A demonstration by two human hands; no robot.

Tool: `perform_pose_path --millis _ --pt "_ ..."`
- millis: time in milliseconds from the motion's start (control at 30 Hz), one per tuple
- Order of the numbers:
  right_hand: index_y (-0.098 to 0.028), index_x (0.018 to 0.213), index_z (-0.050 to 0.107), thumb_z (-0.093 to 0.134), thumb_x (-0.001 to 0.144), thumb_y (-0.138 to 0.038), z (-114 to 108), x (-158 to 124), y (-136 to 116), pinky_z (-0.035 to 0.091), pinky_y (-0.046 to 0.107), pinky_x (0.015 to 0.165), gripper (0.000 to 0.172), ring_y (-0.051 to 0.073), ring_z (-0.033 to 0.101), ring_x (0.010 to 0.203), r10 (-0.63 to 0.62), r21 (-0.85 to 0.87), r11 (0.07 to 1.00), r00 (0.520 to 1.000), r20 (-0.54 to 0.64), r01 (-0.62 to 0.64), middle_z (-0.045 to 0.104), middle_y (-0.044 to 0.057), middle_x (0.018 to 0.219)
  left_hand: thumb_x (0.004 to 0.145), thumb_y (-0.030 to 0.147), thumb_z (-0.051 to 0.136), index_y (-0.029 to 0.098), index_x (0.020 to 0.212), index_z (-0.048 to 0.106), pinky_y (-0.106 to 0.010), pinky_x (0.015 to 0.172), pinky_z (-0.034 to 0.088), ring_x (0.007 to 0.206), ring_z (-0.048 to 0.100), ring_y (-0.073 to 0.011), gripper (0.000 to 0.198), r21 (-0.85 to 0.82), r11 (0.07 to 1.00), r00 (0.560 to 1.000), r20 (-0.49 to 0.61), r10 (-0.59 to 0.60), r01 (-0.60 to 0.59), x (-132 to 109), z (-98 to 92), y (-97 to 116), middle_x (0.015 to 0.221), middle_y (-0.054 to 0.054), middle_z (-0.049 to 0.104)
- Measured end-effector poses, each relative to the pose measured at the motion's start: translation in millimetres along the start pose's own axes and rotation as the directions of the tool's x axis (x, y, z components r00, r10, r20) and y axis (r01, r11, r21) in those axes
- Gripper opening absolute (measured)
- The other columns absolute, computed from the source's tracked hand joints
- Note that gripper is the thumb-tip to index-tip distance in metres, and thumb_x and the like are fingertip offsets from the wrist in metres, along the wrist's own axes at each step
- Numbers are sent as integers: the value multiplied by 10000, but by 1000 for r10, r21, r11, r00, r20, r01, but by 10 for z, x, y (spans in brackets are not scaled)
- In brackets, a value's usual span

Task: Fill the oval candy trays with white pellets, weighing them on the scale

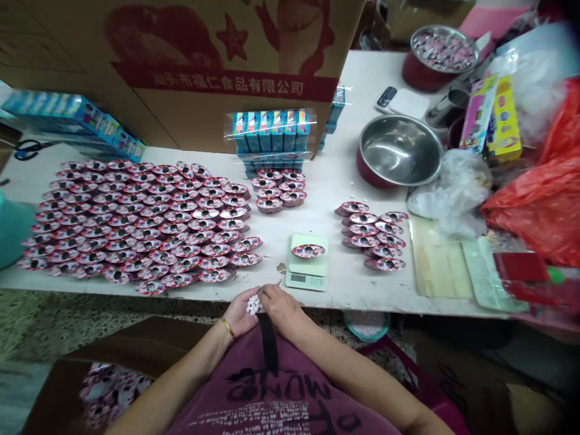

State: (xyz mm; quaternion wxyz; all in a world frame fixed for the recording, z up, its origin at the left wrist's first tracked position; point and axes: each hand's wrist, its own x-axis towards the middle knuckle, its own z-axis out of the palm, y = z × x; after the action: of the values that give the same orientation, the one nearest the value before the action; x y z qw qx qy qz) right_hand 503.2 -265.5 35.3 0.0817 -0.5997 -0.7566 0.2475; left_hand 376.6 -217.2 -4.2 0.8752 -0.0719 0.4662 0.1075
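Note:
My left hand (241, 312) is cupped palm up at the table's front edge, holding a small heap of white pellets (253, 305). My right hand (281, 307) is beside it, back upward, its curled fingertips touching the heap; anything within them is hidden. Just beyond the hands a pale green digital scale (308, 279) carries one small red-and-white, eye-shaped container (309, 251) with a dark round hole on top. To the left stand rows of the same containers (149, 226). A smaller group (376, 235) stands right of the scale, and several more (281, 192) stand behind it.
A large cardboard box (181, 115) walls off the back left. Blue wrapped packs (272, 136) lean before it. At right are a steel bowl (401, 151), a filled bowl (441, 57), a phone (386, 96) and a red plastic bag (539, 199). Scissors (29, 149) lie far left.

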Motion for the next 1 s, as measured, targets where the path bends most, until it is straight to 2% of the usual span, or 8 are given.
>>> perform_pose_path --millis 200,333,433,567,667,767,867,1000 --pt "-152 898 505 448 783 -137 8 -37 46 421 244 609 129 154 440 795 -25 -15 1000 1000 19 25 510 37 873 735 150 460 79 698 559 -211 516 409 498 539 -99 128 3 1000 1000 9 -5 5 24 28 2 573 -36 583" --pt "-157 888 510 447 785 -148 32 -92 78 427 249 662 121 154 445 824 -68 9 998 998 -12 68 514 42 906 725 139 467 75 770 572 -207 525 409 538 551 -103 131 -9 1000 997 67 -24 24 25 47 4 644 -47 606" --pt "-151 870 523 446 780 -135 66 -127 88 428 266 689 119 160 460 816 -75 -3 997 997 -31 75 524 56 905 721 148 478 72 766 577 -225 578 426 577 564 -117 132 22 999 997 56 -44 42 21 61 -18 648 -52 605" --pt "-147 888 526 431 780 -125 58 -165 164 432 266 697 145 154 484 815 -49 119 991 989 -140 66 541 67 903 719 135 485 59 750 579 -220 597 441 582 569 -113 125 58 998 999 28 -29 28 41 134 -29 629 -52 601" --pt "-156 865 531 418 786 -147 -72 -189 341 434 240 692 139 128 503 778 70 335 941 948 -311 41 552 46 818 724 128 481 39 827 580 -246 684 453 692 590 -141 169 74 997 998 67 15 -20 94 267 5 741 -94 626" --pt "-174 821 539 440 766 -162 -270 -182 617 434 223 645 114 110 511 716 276 468 882 862 -426 -51 547 22 771 723 141 486 22 919 562 -289 781 433 868 569 -201 241 90 995 987 159 31 -46 158 429 63 916 -149 609" --pt "-175 788 556 459 747 -174 -410 -143 929 430 219 608 105 102 513 665 395 489 860 794 -461 -144 555 20 773 722 149 493 22 950 549 -305 810 424 942 539 -225 267 76 995 977 208 49 -66 191 519 119 992 -165 583" --pt "-170 792 575 468 733 -181 -417 -132 1185 431 231 606 123 108 520 649 449 477 852 772 -451 -216 574 25 765 721 149 499 27 943 553 -300 803 429 927 547 -219 259 50 996 979 192 68 -79 176 445 136 984 -159 589"
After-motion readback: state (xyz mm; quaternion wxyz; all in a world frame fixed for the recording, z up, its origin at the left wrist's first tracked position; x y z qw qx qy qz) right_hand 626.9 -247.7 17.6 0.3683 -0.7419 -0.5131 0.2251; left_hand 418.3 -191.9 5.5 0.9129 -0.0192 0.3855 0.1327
